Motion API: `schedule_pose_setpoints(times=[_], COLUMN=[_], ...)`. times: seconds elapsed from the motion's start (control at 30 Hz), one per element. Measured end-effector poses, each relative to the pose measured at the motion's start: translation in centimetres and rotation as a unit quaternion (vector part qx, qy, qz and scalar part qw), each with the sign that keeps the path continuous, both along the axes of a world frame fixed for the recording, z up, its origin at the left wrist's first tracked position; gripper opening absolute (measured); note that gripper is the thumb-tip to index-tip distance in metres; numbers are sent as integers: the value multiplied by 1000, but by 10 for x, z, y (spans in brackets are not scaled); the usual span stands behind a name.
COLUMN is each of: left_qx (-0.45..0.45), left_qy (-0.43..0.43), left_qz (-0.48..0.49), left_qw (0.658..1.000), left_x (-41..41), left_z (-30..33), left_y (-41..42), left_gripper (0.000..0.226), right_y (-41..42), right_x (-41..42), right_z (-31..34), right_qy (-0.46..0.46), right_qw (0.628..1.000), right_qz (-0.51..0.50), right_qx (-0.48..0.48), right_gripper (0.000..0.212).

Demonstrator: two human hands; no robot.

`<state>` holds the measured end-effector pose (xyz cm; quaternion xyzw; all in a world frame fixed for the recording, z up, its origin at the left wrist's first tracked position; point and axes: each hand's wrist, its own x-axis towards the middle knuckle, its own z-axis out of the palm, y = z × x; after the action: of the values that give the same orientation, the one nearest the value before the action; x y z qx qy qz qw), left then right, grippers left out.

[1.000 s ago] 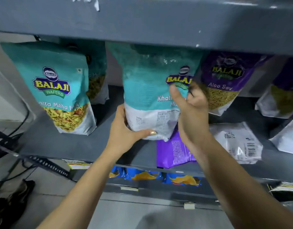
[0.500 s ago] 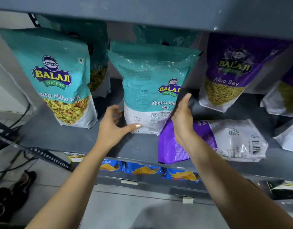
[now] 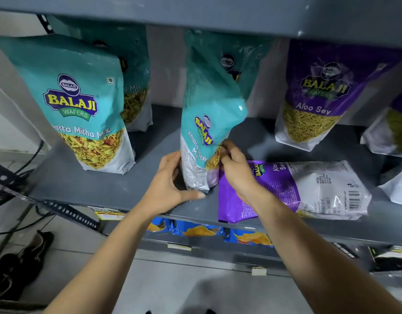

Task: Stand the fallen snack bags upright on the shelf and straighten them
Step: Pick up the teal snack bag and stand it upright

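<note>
The teal Khatta Mitha Mix bag stands on its bottom edge near the middle of the grey shelf, twisted so its printed front faces right and its top leans back under the shelf above. The left hand cups its lower left side, fingers curled around the bag's edge and thumb stretched along the base. The right hand pinches the lower right corner, fingers closed on the film. Just right of that hand a purple Aloo Sev bag lies flat on the shelf, its end overhanging the front edge. Another teal bag stands upright at the left, and a purple bag stands upright at the back right.
</note>
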<state>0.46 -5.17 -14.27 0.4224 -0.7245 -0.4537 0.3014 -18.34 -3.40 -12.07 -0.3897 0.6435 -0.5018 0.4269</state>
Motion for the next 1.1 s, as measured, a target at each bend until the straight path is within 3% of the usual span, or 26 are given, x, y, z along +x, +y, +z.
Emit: schedule_pose_setpoints(times=[0.07,0.13,0.27,0.4,0.5,0.7,0.77,0.83,0.93,1.0,1.1], left_qx=[-25,-11,74,115,146,130,102,49,-32,-59,-74], left_qy=[-38,-22,-20,-22,-23,26,82,170,269,316,368], left_qz=[12,58,20,-39,-65,-52,-37,12,84,112,137], left_qw=[999,998,997,992,987,990,991,984,959,940,917], left_x=[-11,-18,-8,8,11,19,15,4,-11,-14,-16], left_z=[4,5,7,22,29,34,44,64,107,134,153], left_y=[6,6,-14,-40,-56,-54,-45,-39,-40,-42,-42], left_gripper=[116,113,77,49,53,63,62,49,25,24,21], right_y=[2,4,3,-7,-13,-7,-7,-8,-17,-24,-25], right_x=[0,-5,-27,-43,-48,-30,-31,-33,-31,-33,-44], right_z=[0,1,10,25,29,21,28,43,80,109,140], right_qy=[-34,-40,-13,12,4,10,-26,-72,-114,-144,-122], right_qw=[999,998,995,984,979,989,986,982,975,961,946], right_qz=[30,48,100,176,203,132,142,135,86,48,10], right_qx=[-26,-31,-2,15,5,-68,-84,-109,-172,-233,-300], right_gripper=[26,30,75,94,81,61,51,39,29,20,16])
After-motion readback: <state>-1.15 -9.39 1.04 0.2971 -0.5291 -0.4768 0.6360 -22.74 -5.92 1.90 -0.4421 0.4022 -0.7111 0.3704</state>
